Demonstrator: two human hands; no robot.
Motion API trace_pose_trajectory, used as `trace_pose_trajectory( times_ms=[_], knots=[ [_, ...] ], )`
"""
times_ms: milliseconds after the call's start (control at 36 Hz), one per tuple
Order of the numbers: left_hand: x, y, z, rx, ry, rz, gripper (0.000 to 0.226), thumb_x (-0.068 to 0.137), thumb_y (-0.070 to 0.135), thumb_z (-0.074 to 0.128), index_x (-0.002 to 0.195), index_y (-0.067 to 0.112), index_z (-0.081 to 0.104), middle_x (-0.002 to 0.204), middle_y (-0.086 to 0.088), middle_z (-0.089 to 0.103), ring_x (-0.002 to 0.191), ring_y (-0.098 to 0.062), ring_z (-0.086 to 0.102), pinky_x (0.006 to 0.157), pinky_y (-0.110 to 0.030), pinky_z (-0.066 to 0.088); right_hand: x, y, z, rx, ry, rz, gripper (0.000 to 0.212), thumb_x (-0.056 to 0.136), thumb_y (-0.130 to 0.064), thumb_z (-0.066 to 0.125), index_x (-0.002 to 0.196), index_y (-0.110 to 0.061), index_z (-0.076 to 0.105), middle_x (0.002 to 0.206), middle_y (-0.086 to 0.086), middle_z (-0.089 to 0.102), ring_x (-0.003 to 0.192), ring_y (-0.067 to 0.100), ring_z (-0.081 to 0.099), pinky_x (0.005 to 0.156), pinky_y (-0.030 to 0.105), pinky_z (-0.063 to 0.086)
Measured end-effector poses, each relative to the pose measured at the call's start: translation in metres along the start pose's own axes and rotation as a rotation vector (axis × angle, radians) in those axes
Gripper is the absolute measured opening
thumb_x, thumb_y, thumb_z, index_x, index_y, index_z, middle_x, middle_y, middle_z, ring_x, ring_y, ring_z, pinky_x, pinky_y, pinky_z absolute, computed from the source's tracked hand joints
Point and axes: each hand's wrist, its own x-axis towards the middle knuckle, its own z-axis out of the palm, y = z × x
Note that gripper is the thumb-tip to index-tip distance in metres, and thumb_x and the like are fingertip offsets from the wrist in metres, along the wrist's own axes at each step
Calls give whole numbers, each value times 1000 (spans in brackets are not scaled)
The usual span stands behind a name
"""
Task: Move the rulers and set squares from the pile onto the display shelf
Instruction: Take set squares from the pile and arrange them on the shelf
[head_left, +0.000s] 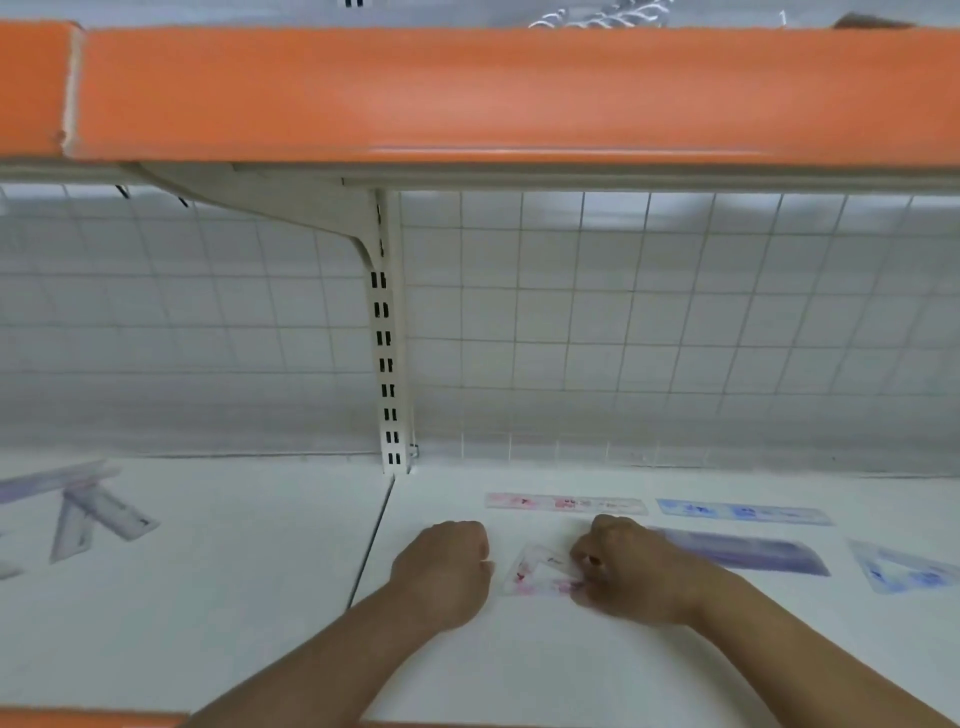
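A pink clear set square (540, 570) lies flat on the white display shelf (519, 654). My right hand (626, 569) pinches its right corner with curled fingers. To the left of it my left hand (447, 566) is a closed fist, holding nothing I can see. Behind them lie a pink ruler (566, 503) and a blue ruler (743, 513). A purple ruler (753, 555) and a blue set square (904, 571) lie to the right. On the left shelf section rests a pile of rulers and set squares (88, 514).
An orange-fronted upper shelf (467, 93) hangs overhead. A slotted white upright (387, 364) and bracket divide the wire-grid back panel (675, 332). An orange strip (88, 718) marks the near shelf edge at the lower left.
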Motion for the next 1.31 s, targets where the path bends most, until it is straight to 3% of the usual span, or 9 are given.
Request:
trace_pose_trajectory(
  times_ms=[139,250,333,500,722,1000,1306],
  knots=[
    [-3,2,1,1,23,-13,26,99,31,41,115,18,57,121,0,60,114,-20,54,93,-29,47,0,-2,-1,-35,-8,-23,26,89,-42,48,70,-25,41,95,-1,41,95,18,44,79,30,37],
    [-5,1,3,-6,35,-29,27,98,31,42,116,18,57,121,0,60,114,-20,54,94,-30,46,2,-1,0,-20,38,-44,30,89,-45,51,102,-18,58,109,3,49,111,21,46,89,30,42],
    [-9,1,4,-3,38,-50,26,98,31,42,115,18,57,121,1,60,113,-20,54,93,-30,47,3,-4,-1,-5,90,-56,39,89,-43,52,119,-19,57,120,3,50,118,20,44,94,32,42],
    [-15,0,5,11,72,-78,27,97,30,43,114,15,57,119,-1,60,112,-22,54,91,-29,47,6,-16,-3,-32,174,-102,34,95,-35,45,123,-19,55,124,4,51,121,21,44,96,32,41],
    [-39,-15,-6,-37,172,-196,25,96,31,43,113,19,57,117,0,60,111,-20,55,88,-30,47,15,-50,-4,-7,294,-211,28,96,-34,42,109,-18,61,116,2,57,112,20,51,87,32,46],
    [-99,-85,-31,-22,325,-329,22,95,29,45,105,18,61,109,-1,62,102,-21,57,79,-27,46,31,-151,-5,30,301,-430,30,97,-39,42,109,-18,59,110,0,57,108,20,51,84,32,45],
    [-197,-218,-81,-28,362,-453,21,95,28,47,107,16,60,105,-2,62,97,-20,57,78,-31,48,45,-318,2,49,295,-544,31,96,-43,42,111,-22,59,112,-2,56,111,19,51,83,30,43]
  ],
)
